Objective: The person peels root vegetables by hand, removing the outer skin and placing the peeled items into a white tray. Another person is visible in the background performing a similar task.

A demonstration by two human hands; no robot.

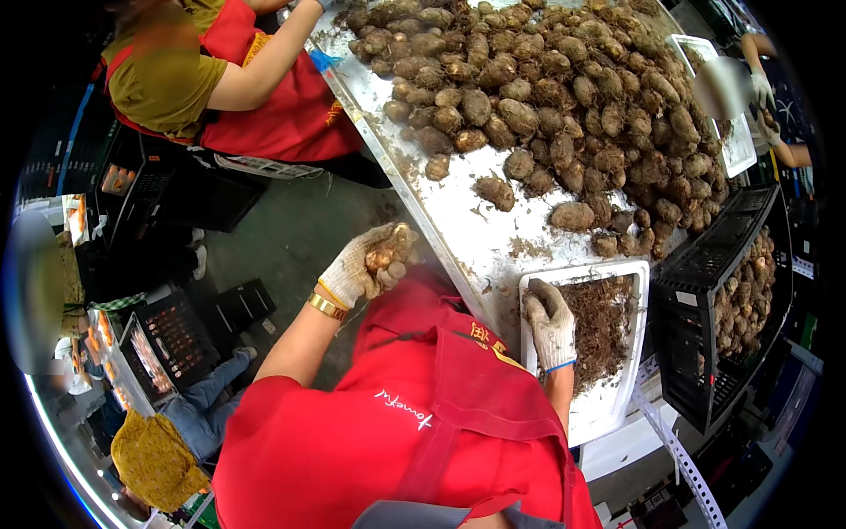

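Observation:
My left hand, in a soiled white knit glove, grips a taro corm in front of the table's edge. Brown husk covers part of the corm, and paler patches show. My right hand, gloved the same way, is at the left side of a white foam tray. Its fingers are curled, and whether anything is inside them is hidden. Brown root fibres and scrapings cover much of the tray's bottom. Beyond both hands, a big heap of hairy taro corms lies on the white tabletop.
A black plastic crate of corms stands right of the tray. Another foam tray is at the far right, near a co-worker's gloved hands. A co-worker in a red apron stands at the table's left edge.

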